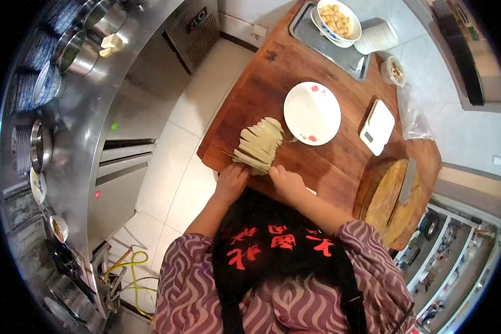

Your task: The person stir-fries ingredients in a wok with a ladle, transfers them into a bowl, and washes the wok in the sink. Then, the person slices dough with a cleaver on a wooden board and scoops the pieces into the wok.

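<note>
A fanned pile of pale green, flat cut strips [260, 142] lies on the wooden table near its front left edge. My left hand [232, 182] is closed at the near left end of the pile, its fingers bent against the strips. Opposite it, my right hand [286, 182] has its fingers closed on the near right end. The fingertips are partly hidden among the strips. A thin dark stick pokes out left of the pile. Just beyond the strips sits a white plate [312, 113] with red flower marks. A small white edge shows beneath my right forearm.
On the wooden table [339, 178] are a white kitchen scale [378, 128], a round chopping board [384, 192] with a cleaver [408, 182], and a tray [300, 30] bearing a bowl of golden chunks [336, 22]. A steel counter [103, 83] with pots stands left, across a tiled gap.
</note>
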`<state>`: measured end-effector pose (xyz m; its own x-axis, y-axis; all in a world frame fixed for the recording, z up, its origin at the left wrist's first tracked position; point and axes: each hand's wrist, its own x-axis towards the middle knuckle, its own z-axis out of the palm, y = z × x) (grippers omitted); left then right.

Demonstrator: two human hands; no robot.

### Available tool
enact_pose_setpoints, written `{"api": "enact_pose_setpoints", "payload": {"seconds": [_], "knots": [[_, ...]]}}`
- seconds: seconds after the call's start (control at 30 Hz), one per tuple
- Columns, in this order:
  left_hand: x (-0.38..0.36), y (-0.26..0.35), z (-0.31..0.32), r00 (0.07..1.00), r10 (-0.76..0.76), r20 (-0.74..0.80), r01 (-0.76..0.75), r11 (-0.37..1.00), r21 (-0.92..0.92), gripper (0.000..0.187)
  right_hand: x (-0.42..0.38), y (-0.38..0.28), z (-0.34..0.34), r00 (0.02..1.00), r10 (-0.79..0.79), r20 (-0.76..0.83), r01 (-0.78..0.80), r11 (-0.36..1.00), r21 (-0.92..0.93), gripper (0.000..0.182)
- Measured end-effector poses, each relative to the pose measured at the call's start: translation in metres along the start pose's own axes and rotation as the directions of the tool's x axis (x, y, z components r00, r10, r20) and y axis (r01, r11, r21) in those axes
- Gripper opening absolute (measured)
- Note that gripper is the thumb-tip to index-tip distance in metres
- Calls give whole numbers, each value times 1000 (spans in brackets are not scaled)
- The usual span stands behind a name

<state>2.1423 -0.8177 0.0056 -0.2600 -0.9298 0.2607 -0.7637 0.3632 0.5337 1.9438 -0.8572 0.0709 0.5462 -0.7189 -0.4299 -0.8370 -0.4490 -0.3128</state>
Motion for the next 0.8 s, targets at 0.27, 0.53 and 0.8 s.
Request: {"api": "enact_pose_setpoints", "payload": {"seconds": [0.27,0.53,0.8], "knots": [[-12,3,-9,997,45,-55,-49,996,-75,28,-17,0,-18,993,-48,-108,56,996,71,16],[-22,6,-5,998,38,41,-38,999,-19,31,-9,-7,6,1000,-2,29,2,1000,17,19],[-21,0,-14,990,140,10,-138,984,-114,29,-25,-3,-26,974,32,-223,25,968,250,23]]}}
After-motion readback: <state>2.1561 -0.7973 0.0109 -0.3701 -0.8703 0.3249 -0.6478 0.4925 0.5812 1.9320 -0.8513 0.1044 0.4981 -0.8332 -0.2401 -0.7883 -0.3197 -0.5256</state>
